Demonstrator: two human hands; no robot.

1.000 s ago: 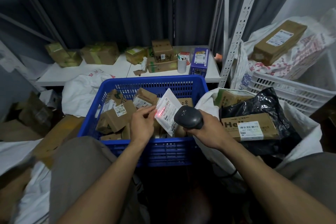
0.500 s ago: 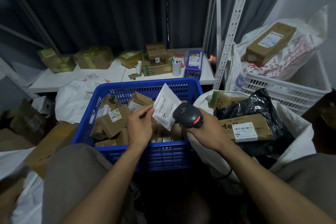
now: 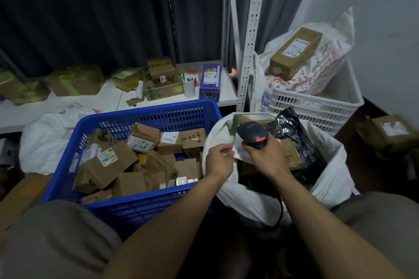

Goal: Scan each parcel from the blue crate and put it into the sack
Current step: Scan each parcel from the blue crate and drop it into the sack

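Most of the job is left, as I judge it: the blue crate [image 3: 147, 110] in front of my left knee holds a jumbled heap of cardboard parcels [image 3: 106, 163], well over a dozen, lying tilted against one another with their labels facing every way. The sack [image 3: 328, 188] stands open just to the right of the crate, touching its corner, and only a few things show in its mouth: a black plastic bag [image 3: 292, 129], a brown box [image 3: 292, 154] half under it, and another box [image 3: 254, 118] at the far rim behind the scanner. So a small share is done and the heap has yet to go through. Both my hands are at the sack's near-left rim. My left hand [image 3: 221, 162] has its fingers curled and its thumb pressed down, pinching what I take to be a flat white parcel [image 3: 237, 153] just inside the mouth. It blends with the sack's white cloth, so I cannot tell where the parcel ends and the cloth begins. This looks like the drop-in step for that one item. My right hand [image 3: 265, 156] is wrapped fully round the handle of the black scanner [image 3: 251, 135], fingers closed tight, its head held upright above the sack with the red mark toward me and its cable [image 3: 281, 207] hanging below my wrist.
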